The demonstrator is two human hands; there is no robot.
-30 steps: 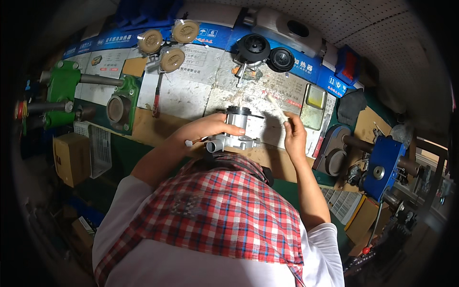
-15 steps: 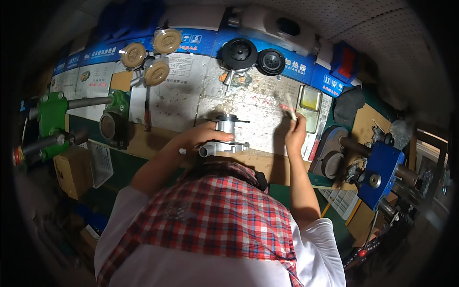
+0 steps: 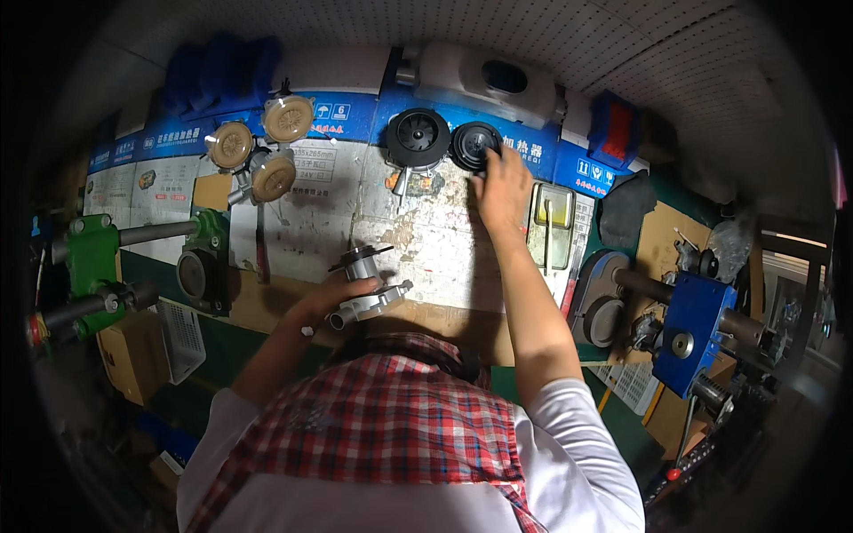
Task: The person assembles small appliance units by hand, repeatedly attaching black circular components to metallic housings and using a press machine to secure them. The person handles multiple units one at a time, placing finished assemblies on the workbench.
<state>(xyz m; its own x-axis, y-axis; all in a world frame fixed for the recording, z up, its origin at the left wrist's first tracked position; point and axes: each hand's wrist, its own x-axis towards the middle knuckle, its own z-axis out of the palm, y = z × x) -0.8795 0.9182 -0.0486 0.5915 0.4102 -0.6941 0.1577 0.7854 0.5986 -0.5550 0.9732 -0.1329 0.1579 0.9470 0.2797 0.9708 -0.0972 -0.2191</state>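
Observation:
My left hand (image 3: 336, 294) is wrapped round a silver cast-metal motor housing (image 3: 380, 304) with a side pipe and a dark disc on its upper end, held tilted above the near edge of the bench. Farther off, my right hand (image 3: 506, 194) reaches forward with thumb and fingers apart. Its fingertips overlap the lower right rim of a black ribbed wheel (image 3: 473, 142); whether they grip it cannot be made out. A larger black fan wheel (image 3: 418, 135) on a metal body stands just left of it. A slim pale-handled brush (image 3: 548, 244) lies across a shallow metal tray (image 3: 569, 197) holding yellow stuff.
Three tan round fan units (image 3: 271, 176) stand at the back left. A green clamp stand (image 3: 93, 266) is on the left, a blue one (image 3: 697, 333) on the right. Printed cardboard (image 3: 311, 213) covers the bench. A grey casing (image 3: 484, 80) lies along the back.
My right hand has put the brush down on the tray and moved forward and left to the black wheel. The left hand has tilted the motor housing. The whole view has shifted.

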